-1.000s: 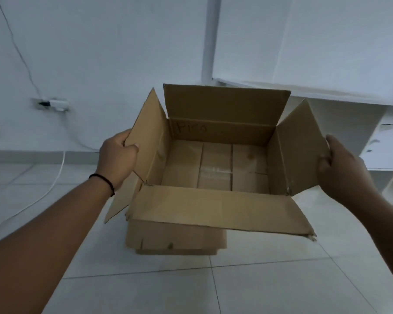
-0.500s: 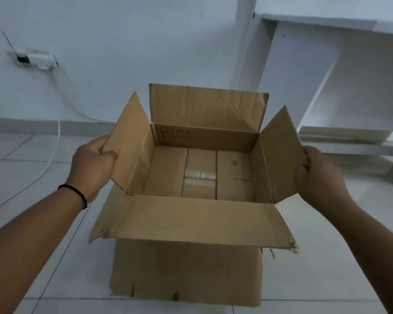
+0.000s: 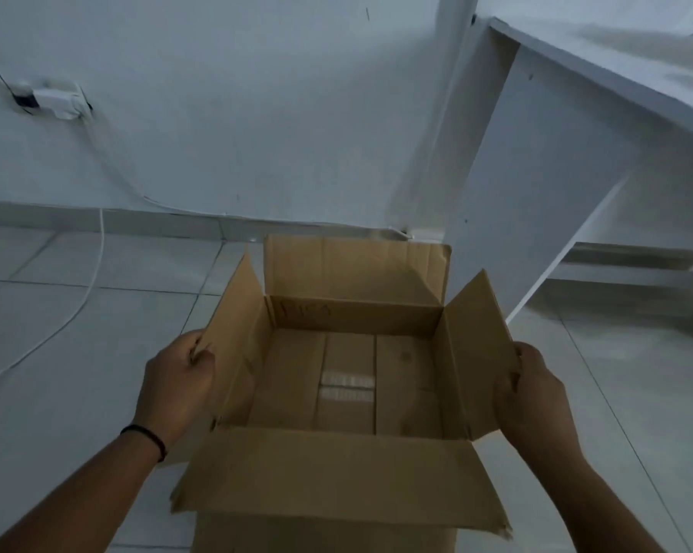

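An open brown cardboard box [image 3: 337, 464] fills the lower middle of the view, with its four flaps spread and nothing inside but strips of tape on its bottom. My left hand [image 3: 173, 389] grips the left side flap, fingers curled over its edge. A black band sits on that wrist. My right hand [image 3: 532, 397] grips the right side flap in the same way. The near flap hangs toward me and the far flap stands upright.
White floor tiles [image 3: 57, 353] lie all around the box. A white wall behind carries a plug adapter [image 3: 57, 101] with a white cable [image 3: 93, 273] trailing onto the floor at left. A white desk or shelf unit [image 3: 556, 161] stands at the right.
The box has come lower and closer to me, with both hands still on its side flaps. The view has tilted, bringing more of the wall and the white furniture into sight.
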`<action>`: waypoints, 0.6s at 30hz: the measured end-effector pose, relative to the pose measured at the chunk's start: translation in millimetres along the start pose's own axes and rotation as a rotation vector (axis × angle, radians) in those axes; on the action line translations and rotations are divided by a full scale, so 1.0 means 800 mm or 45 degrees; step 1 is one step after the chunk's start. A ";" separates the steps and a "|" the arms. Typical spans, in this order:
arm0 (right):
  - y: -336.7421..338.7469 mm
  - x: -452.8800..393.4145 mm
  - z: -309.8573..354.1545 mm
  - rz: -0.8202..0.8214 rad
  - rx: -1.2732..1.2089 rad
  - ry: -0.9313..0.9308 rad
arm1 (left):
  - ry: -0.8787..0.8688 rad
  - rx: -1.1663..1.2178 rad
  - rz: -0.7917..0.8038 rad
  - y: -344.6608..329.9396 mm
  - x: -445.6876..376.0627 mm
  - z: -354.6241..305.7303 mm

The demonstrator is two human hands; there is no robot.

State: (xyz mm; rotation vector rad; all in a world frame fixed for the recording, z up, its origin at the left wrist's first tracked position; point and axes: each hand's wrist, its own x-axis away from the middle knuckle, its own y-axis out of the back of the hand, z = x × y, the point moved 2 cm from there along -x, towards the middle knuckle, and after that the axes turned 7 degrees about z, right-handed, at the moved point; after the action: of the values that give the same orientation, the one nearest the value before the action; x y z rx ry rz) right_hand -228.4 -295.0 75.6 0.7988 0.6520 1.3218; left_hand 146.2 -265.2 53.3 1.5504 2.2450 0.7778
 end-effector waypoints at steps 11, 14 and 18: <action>-0.095 0.013 -0.041 0.124 -0.026 -0.122 | 0.003 -0.172 -0.032 -0.066 0.005 0.088; -0.121 0.018 -0.051 0.165 0.000 -0.163 | 0.013 -0.204 -0.050 -0.077 0.002 0.104; -0.144 0.019 -0.066 0.189 -0.031 -0.303 | -0.035 -0.245 -0.059 -0.091 -0.004 0.118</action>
State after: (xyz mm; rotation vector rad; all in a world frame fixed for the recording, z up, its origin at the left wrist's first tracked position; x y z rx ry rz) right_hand -201.9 -280.0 -48.8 0.9822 0.3937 1.3398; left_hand 141.9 -262.8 -65.6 1.4065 2.1092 0.9233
